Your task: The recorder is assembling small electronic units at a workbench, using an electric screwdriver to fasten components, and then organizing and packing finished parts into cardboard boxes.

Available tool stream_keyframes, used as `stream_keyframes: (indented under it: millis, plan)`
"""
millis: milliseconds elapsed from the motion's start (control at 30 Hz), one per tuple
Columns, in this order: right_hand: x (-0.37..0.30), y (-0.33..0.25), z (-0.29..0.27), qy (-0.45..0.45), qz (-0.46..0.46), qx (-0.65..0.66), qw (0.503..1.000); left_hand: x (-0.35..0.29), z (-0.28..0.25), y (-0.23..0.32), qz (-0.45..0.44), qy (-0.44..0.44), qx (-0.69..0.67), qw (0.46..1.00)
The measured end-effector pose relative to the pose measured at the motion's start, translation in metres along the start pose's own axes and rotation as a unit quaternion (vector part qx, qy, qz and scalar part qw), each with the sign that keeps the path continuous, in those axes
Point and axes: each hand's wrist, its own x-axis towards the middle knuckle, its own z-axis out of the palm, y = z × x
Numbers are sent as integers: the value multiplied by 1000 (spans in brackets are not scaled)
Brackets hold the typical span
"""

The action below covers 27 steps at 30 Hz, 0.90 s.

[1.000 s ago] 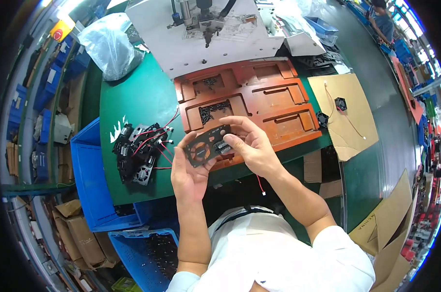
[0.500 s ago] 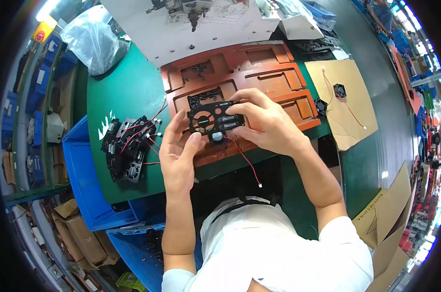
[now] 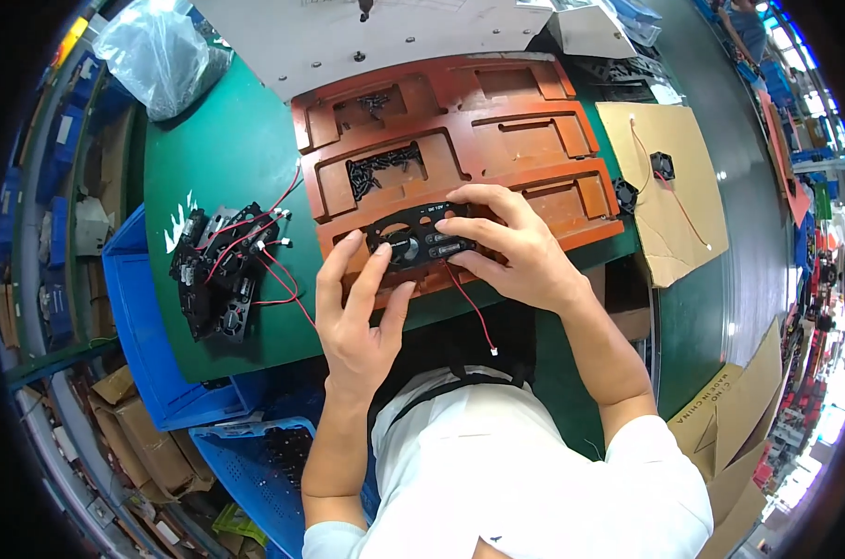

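Note:
A black panel (image 3: 430, 226) with a round opening and slots is held between my hands, above the front edge of the orange tray. My right hand (image 3: 525, 252) grips its right end, fingers on top and thumb along the near edge. At the left end, my left hand (image 3: 357, 321) has its fingertips on the panel; the index finger touches the rim of the round opening. A dark round part (image 3: 406, 248) shows in that opening. From under the panel hangs a thin red cable (image 3: 474, 306) with a small white connector (image 3: 494, 352).
The orange tray (image 3: 464, 140) holds black screws (image 3: 385, 168) in some compartments. To the left lie several black panels (image 3: 222, 279) with red cables. On the right, a small fan (image 3: 662, 165) rests on cardboard (image 3: 693, 205). Blue crates (image 3: 143, 326) stand at the table's left edge.
The panel has tilted, so its near edge hangs lower in my hands. My left index finger has moved onto the round opening, and the left thumb has come away to the right.

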Motion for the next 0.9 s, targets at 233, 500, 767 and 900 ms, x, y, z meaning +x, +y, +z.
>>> stream_keyframes:
  millis: [233,500,767,900]
  plan:
    - [-2,1,-1,-16,3,-6,1000,-12,9,-2,2,-21,18,1000]
    - [0,-1,-3,-36,8,-25,999,-9,9,2,22,-61,75,995]
    - [-1,3,-3,-38,8,-18,999,-11,11,5,22,-66,96,993]
    - [-1,4,-3,-40,9,-23,999,-11,11,5,28,-71,113,991]
